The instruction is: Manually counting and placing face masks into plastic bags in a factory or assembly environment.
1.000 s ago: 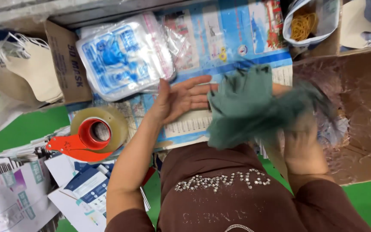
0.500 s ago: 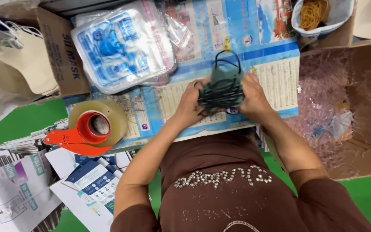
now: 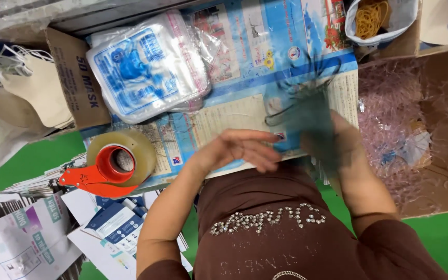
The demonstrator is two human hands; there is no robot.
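We look down at our bench (image 3: 198, 129), which is covered with blue printed paper. Our left hand (image 3: 239, 150) is flat and open above the paper, fingers (image 3: 265, 155) spread, holding nothing. Our right hand (image 3: 338, 142) is blurry, so we cannot tell if its fingers are closed. A dark green mask (image 3: 304, 111) sits right at that hand, with thin black loops sticking up from it. It is blurry too, and it is near the middle of the bench, just beside the left hand.

A tape roll (image 3: 123, 155) in a red holder lies to the left, near the bench edge. A stack of clear bags (image 3: 146, 67) with blue prints lies behind it. Cream masks (image 3: 32, 85) sit in a box on the far left. A bag of rubber bands (image 3: 372, 18) sits at the top right. A big box (image 3: 442, 129) of pinkish plastic wrap is on the right.
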